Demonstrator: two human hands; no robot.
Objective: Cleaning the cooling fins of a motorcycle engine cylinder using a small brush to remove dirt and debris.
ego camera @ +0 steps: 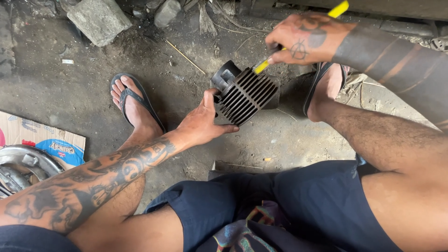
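Note:
A dark finned engine cylinder (245, 94) is held a little above the dirty ground between my feet. My left hand (201, 122) grips its near left side, thumb up against the end. My right hand (303, 39) is shut on a yellow-handled tool (339, 8), whose lower end (260, 66) touches the top of the fins. The tool's tip is hidden against the cylinder.
My feet in dark flip-flops (133, 100) (322, 84) flank the cylinder. A grey stone block (99, 19) and a smaller stone (166, 11) lie at the back. Printed cardboard (46, 140) and a shiny metal part (23, 165) sit at the left edge.

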